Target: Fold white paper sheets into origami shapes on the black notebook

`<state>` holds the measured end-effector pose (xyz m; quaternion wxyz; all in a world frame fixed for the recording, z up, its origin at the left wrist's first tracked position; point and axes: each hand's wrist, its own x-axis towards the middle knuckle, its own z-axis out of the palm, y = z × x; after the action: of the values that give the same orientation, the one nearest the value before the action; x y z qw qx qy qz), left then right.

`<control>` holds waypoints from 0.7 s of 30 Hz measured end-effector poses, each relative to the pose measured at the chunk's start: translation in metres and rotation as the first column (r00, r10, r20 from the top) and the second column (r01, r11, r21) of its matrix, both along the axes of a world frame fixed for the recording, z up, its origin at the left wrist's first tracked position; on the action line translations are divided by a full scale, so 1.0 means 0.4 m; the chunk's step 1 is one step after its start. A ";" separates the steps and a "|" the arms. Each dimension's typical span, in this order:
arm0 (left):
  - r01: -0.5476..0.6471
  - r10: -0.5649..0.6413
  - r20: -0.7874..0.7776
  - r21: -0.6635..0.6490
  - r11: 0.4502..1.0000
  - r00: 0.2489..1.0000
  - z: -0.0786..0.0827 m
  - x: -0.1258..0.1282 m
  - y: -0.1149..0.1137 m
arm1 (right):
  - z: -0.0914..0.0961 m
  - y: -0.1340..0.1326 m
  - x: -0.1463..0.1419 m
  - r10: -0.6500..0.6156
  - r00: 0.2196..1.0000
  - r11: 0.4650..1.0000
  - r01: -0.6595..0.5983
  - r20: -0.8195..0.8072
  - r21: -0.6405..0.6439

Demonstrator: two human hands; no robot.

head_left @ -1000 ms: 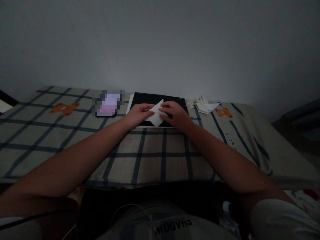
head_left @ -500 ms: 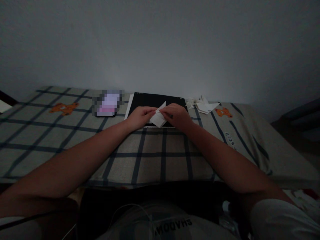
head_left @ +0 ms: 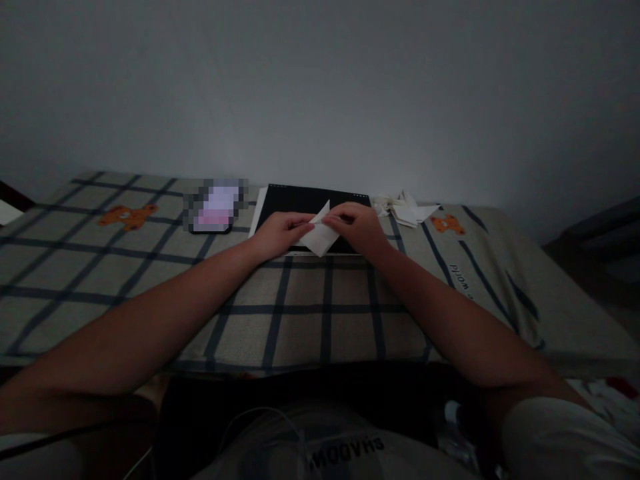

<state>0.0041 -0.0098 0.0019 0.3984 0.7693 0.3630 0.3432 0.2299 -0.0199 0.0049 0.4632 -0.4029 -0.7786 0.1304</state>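
Observation:
A folded piece of white paper (head_left: pixel 321 241) is between my hands, with one pointed flap rising at the top. My left hand (head_left: pixel 280 233) grips its left side, thumb and fingers closed on the edge. From the right, my right hand (head_left: pixel 359 227) pinches the same paper near its middle fold. Both hands rest over a black-covered notebook (head_left: pixel 295 200) lying on the table. Parts of the paper are hidden under my fingers.
Left of the notebook lies a phone (head_left: pixel 215 208), its screen blurred out. Folded white paper pieces (head_left: pixel 411 212) sit to the right. A checked tablecloth (head_left: pixel 300 333) covers the table, and a plain wall (head_left: pixel 320 93) stands behind.
My right hand has shifted slightly right, its fingers more arched over the paper. The paper's upper point has tipped a little left. My left hand is nearly still.

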 end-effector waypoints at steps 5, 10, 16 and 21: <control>0.004 -0.004 0.021 -0.017 1.000 1.000 -0.008 0.000 0.003 | -0.010 0.009 -0.001 -0.038 0.998 0.996 0.033 -0.050 -0.088; -0.007 0.007 0.016 -0.018 1.000 1.000 -0.006 0.001 0.000 | -0.010 0.006 -0.002 -0.055 0.992 0.980 0.032 -0.113 -0.197; 0.014 -0.012 0.029 -0.059 0.998 1.000 -0.001 0.002 -0.008 | -0.008 0.003 -0.006 -0.056 0.979 0.950 -0.008 -0.195 -0.312; 0.037 -0.035 0.026 -0.076 0.996 0.999 0.006 0.006 -0.013 | -0.007 0.003 -0.010 -0.050 0.952 0.926 -0.069 -0.302 -0.370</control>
<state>0.0065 -0.0151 0.0044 0.4383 0.7556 0.3569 0.3311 0.2258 -0.0188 0.0022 0.4916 -0.4552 -0.6598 0.3404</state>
